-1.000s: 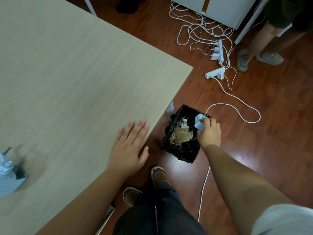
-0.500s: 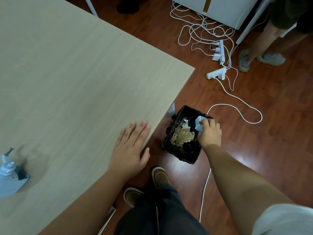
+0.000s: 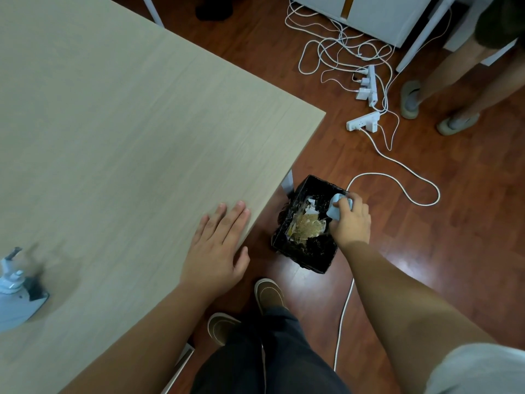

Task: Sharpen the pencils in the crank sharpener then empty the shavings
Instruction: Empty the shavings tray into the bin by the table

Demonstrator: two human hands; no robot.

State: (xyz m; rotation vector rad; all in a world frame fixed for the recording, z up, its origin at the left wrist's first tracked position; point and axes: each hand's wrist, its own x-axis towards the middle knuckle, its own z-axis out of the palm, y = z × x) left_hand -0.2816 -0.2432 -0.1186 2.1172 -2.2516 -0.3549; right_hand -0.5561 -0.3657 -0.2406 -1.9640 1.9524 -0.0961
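My right hand [image 3: 350,223] grips a small pale blue shavings drawer [image 3: 334,209], tipped over the right rim of a black waste bin [image 3: 306,254] on the floor. Inside the bin lie light brown shavings [image 3: 308,227] and scraps of paper. My left hand [image 3: 217,248] rests flat with fingers apart on the near right edge of the light wooden table [image 3: 113,137]. The pale blue crank sharpener [image 3: 14,297] stands at the table's left edge, partly cut off by the frame. No pencils are in view.
White cables [image 3: 397,177] and power strips [image 3: 365,120] trail over the red-brown floor beyond the bin. Another person's legs and shoes [image 3: 431,106] stand at the far right. My own brown shoes [image 3: 268,294] are beside the bin. A white cabinet [image 3: 369,15] is at the back.
My right hand has shifted slightly with the drawer over the bin's rim. The left hand stays flat on the table.
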